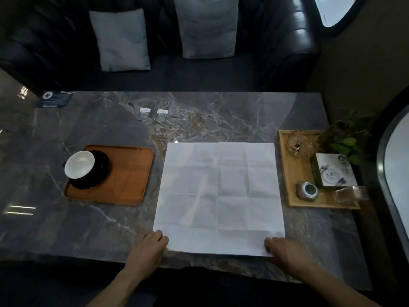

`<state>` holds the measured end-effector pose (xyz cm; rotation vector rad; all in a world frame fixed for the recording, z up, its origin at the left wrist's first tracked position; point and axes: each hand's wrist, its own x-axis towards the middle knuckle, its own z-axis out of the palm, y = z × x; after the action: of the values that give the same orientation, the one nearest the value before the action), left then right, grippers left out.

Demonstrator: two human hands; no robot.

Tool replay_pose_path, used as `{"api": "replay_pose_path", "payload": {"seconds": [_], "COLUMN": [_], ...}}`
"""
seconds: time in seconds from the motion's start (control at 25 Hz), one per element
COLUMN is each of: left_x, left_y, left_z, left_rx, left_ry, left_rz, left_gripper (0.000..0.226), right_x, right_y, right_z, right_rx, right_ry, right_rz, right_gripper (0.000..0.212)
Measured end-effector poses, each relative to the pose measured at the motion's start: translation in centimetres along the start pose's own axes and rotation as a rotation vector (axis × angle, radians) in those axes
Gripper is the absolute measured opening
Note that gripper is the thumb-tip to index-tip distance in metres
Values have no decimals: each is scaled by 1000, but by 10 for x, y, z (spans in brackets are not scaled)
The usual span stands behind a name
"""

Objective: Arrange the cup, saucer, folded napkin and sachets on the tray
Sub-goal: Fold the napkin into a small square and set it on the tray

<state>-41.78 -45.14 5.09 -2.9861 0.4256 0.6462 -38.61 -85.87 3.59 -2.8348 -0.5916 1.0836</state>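
Beside napkin (219,196): perhaps an ashtray (298,144).

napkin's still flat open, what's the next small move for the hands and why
Probably lift the near edge and fold it over to the far edge. The napkin lies fully unfolded on the table, the left hand and right hand already sit at its two near corners, and the cup and saucer are on the tray already, so folding looks due next.

No legible txt; print on sachets (152,116), box (334,170) too blurred.
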Motion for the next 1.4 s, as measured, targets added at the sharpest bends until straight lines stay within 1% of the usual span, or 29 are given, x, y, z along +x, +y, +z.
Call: {"api": "replay_pose_path", "payload": {"seconds": [0.12,0.16,0.24,0.28,0.32,0.4,0.48,0.52,0.6,0.68,0.84,0.92,1.0,1.2,1.4], "left_x": [-2,-3,1,6,11,21,36,44,62,84,126,143,161,197,224], "left_y": [-4,-6,-11,-13,-16,-22,-29,-32,-41,-49,-65,-71,-76,-86,-95], "left_z": [2,5,4,2,0,-9,-20,-25,-36,-44,-58,-64,-68,-79,-73], "left_rx": [-111,-174,-278,-326,-378,-489,-553,-584,-648,-687,-704,-719,-714,-702,-717], "left_ry": [-47,-45,-57,-68,-48,68,159,180,193,203,212,241,249,248,155], "left_rz": [-25,-20,-70,-98,-94,-104,-119,-132,-154,-171,-195,-177,-179,-176,-215], "left_gripper": [34,29,6,7,14,22,28,29,30,29,19,13,7,9,11], "right_x": [1,2,3,6,9,17,24,28,38,50,78,91,105,140,174], "right_y": [5,7,11,14,17,25,33,36,41,44,51,56,60,71,82], "right_z": [-2,-4,-14,-22,-31,-51,-71,-79,-95,-105,-120,-130,-140,-156,-168], "right_rx": [21,36,76,102,135,208,298,348,419,425,472,448,368,281,149], "right_ry": [-73,-99,-112,-103,-86,-33,47,92,166,209,282,303,324,395,376], "right_rz": [-53,-67,-75,-65,-53,-18,25,48,92,128,208,209,198,183,128], "right_gripper": [23,24,25,25,25,25,24,22,19,19,15,15,16,13,14]}}
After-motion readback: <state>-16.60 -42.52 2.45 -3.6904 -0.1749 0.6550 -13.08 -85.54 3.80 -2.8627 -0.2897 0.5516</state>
